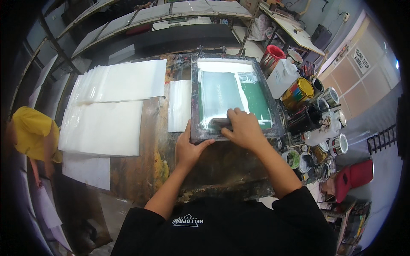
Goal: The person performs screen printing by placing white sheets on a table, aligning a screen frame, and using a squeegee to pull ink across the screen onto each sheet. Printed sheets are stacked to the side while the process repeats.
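Note:
A screen printing frame (194, 102) with dark edges lies on the stained work table, its mesh partly green (258, 100) and partly pale. My left hand (188, 149) holds the frame's near left corner, thumb along the near edge and fingers at the left side. Over the near part of the mesh, my right hand (244, 130) is closed on a dark squeegee (220, 123), mostly hidden by the fingers. Pale ink streaks surround the mesh area. A small stack of white sheets (179, 106) lies just left of the frame, partly against it.
Large stacks of white sheets (104, 128) cover the table's left. Paint cans (304, 88), a white jug (282, 79) and several tubs crowd the right edge. Racks (153, 15) stand behind. A person in a yellow shirt (36, 132) is at the far left, a red chair (352, 179) at right.

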The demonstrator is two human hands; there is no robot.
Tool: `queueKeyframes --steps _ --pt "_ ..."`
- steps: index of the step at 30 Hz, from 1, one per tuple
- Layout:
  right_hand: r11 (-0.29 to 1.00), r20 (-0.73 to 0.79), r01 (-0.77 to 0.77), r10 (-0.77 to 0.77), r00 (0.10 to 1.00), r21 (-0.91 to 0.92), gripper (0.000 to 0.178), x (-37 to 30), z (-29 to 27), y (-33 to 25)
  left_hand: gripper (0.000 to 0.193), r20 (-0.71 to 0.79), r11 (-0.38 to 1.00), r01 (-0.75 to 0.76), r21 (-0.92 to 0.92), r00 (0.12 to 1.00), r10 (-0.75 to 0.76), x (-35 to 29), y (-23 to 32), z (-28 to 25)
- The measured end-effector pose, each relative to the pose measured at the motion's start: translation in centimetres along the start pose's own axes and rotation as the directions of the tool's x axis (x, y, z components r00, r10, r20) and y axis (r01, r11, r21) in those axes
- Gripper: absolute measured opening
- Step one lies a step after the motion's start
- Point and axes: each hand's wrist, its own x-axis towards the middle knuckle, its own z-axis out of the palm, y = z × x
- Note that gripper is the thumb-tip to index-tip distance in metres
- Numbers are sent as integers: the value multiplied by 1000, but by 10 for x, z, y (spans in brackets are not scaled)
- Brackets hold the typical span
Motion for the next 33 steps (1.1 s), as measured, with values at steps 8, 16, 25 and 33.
queueKeyframes --steps 8,16,25,33 --pt "982 -609 52 -153 778 -180 62 63 -86 -4 104 -169 937 -211 -278 971 168 51 78 -1" --pt "995 -613 80 -97 784 -55 71 114 -141 7 107 243 639 -133 758 966 -87 -16 2 13" --pt "995 -490 -54 86 868 78 81 125 -173 -5 122 230 690 -105 716 969 -91 -17 0 20" --pt "999 -558 46 -33 830 10 81 129 -153 11 92 51 895 -160 417 987 152 28 35 12"
